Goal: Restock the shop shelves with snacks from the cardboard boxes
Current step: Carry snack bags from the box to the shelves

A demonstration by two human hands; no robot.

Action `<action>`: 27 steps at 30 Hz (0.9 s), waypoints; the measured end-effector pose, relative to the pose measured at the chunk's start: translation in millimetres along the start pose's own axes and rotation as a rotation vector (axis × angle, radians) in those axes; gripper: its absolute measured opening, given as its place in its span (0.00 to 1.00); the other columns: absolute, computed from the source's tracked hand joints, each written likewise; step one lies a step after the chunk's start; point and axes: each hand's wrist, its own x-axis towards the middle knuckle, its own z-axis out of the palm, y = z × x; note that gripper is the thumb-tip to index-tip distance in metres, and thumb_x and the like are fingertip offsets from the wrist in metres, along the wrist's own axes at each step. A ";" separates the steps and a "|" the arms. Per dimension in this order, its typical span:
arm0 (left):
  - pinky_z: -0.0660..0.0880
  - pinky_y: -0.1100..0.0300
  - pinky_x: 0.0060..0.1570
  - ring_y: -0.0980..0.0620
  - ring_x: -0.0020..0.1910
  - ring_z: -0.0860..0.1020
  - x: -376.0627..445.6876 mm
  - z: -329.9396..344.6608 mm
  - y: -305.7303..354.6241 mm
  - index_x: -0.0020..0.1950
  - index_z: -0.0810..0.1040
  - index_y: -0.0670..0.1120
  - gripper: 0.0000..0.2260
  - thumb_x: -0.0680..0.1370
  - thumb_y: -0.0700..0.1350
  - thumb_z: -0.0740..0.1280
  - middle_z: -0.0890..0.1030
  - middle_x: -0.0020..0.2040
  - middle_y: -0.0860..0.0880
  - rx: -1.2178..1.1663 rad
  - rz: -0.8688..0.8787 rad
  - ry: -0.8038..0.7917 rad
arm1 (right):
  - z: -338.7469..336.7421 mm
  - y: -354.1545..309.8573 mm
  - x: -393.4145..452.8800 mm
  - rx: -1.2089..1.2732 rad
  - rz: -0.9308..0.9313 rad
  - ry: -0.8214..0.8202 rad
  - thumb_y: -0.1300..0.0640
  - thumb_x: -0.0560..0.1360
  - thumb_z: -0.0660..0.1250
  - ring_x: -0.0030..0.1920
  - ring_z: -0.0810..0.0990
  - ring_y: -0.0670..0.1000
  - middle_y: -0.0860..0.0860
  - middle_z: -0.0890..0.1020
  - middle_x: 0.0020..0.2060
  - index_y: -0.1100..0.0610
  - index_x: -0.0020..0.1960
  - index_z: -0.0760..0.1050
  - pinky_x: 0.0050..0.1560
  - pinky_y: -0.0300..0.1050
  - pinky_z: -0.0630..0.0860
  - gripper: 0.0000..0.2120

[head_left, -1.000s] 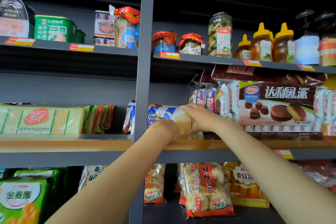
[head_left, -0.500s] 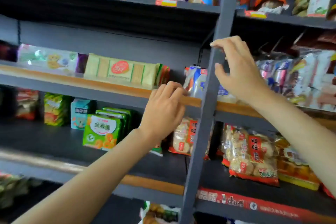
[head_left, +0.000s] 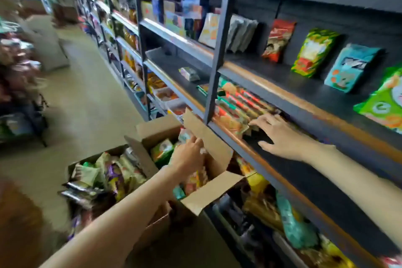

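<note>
Snack packets (head_left: 162,152) lie heaped in the open cardboard box (head_left: 208,137), which stands on the floor against the foot of the shelf unit (head_left: 245,137). They look light, soft and crinkly, with slick film wrapping (likely crushable contents), so a gentle pinch across a packet's flat middle or sealed edge seems best. The left hand (head_left: 188,156) reaches down into the box among the packets; whether its fingers have closed on one cannot be told, as blur and the near flap hide them. The right hand (head_left: 280,135) rests flat and spread on the dark shelf board just right of the box, holding nothing, its fingertips touching a row of long red-and-green packs (head_left: 237,106). A second box (head_left: 102,174) of mixed bags stands just left of the first box. Beyond the box, a pale floor (head_left: 87,93) runs along an aisle of further shelving.
</note>
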 end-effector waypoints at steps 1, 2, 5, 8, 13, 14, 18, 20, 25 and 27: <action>0.70 0.51 0.53 0.41 0.58 0.74 -5.0 5.1 -34.0 0.64 0.68 0.44 0.16 0.77 0.45 0.60 0.70 0.63 0.44 0.027 -0.075 -0.044 | 14.7 -16.6 25.2 0.011 -0.005 -0.077 0.53 0.79 0.60 0.74 0.52 0.55 0.51 0.56 0.73 0.51 0.75 0.55 0.70 0.51 0.58 0.27; 0.70 0.51 0.53 0.42 0.59 0.74 -10.1 9.8 -66.3 0.65 0.68 0.44 0.17 0.77 0.46 0.60 0.71 0.63 0.44 0.049 -0.150 -0.081 | 28.5 -32.6 48.7 0.024 -0.019 -0.148 0.53 0.79 0.60 0.74 0.50 0.55 0.51 0.54 0.74 0.50 0.75 0.53 0.70 0.51 0.57 0.27; 0.72 0.50 0.54 0.41 0.58 0.75 -32.6 25.1 -151.3 0.63 0.71 0.44 0.16 0.77 0.48 0.60 0.73 0.61 0.43 0.010 -0.347 -0.115 | 68.5 -77.9 111.2 0.045 -0.107 -0.292 0.55 0.80 0.59 0.74 0.52 0.57 0.53 0.55 0.73 0.51 0.76 0.50 0.70 0.50 0.59 0.29; 0.70 0.51 0.54 0.41 0.59 0.74 -61.6 41.9 -215.5 0.60 0.71 0.43 0.13 0.77 0.46 0.59 0.74 0.60 0.42 -0.016 -0.574 -0.133 | 108.1 -120.6 161.1 0.046 -0.196 -0.380 0.55 0.80 0.59 0.74 0.53 0.58 0.55 0.55 0.74 0.55 0.76 0.52 0.70 0.51 0.57 0.28; 0.72 0.52 0.56 0.42 0.59 0.74 -105.1 62.4 -285.1 0.62 0.69 0.44 0.14 0.78 0.47 0.58 0.73 0.60 0.43 -0.030 -0.824 -0.274 | 175.6 -199.7 229.5 0.146 -0.447 -0.450 0.55 0.79 0.61 0.67 0.63 0.56 0.55 0.67 0.65 0.56 0.69 0.64 0.64 0.47 0.64 0.20; 0.72 0.51 0.56 0.42 0.59 0.74 -110.5 64.5 -294.8 0.61 0.70 0.44 0.14 0.79 0.48 0.57 0.73 0.60 0.43 -0.037 -0.851 -0.292 | 187.3 -218.7 240.1 0.152 -0.498 -0.454 0.55 0.78 0.61 0.66 0.65 0.57 0.56 0.68 0.64 0.57 0.69 0.65 0.63 0.46 0.64 0.20; 0.71 0.52 0.57 0.43 0.59 0.74 -124.9 70.9 -322.7 0.61 0.69 0.44 0.13 0.79 0.47 0.57 0.73 0.59 0.44 -0.086 -0.911 -0.347 | 236.2 -295.7 269.2 0.223 -0.598 -0.519 0.53 0.78 0.62 0.64 0.68 0.58 0.58 0.72 0.61 0.61 0.67 0.67 0.63 0.48 0.65 0.20; 0.71 0.52 0.57 0.44 0.58 0.74 -129.4 76.2 -331.5 0.62 0.69 0.44 0.13 0.79 0.46 0.58 0.73 0.59 0.45 -0.140 -0.941 -0.344 | 264.9 -326.8 274.0 0.219 -0.573 -0.586 0.49 0.78 0.62 0.60 0.71 0.60 0.59 0.74 0.57 0.61 0.62 0.69 0.59 0.50 0.67 0.19; 0.72 0.54 0.54 0.47 0.55 0.74 -137.3 86.2 -345.9 0.62 0.69 0.45 0.13 0.79 0.44 0.58 0.73 0.57 0.46 -0.261 -0.996 -0.262 | 327.7 -374.8 277.2 0.369 -0.284 -0.626 0.41 0.74 0.65 0.57 0.73 0.59 0.58 0.75 0.54 0.60 0.53 0.73 0.56 0.50 0.72 0.22; 0.73 0.55 0.52 0.48 0.53 0.75 -141.2 88.6 -351.0 0.60 0.71 0.45 0.11 0.79 0.43 0.58 0.74 0.55 0.47 -0.314 -1.022 -0.197 | 342.0 -385.7 279.1 0.417 -0.187 -0.620 0.42 0.74 0.66 0.59 0.72 0.59 0.58 0.74 0.55 0.60 0.53 0.72 0.57 0.51 0.70 0.21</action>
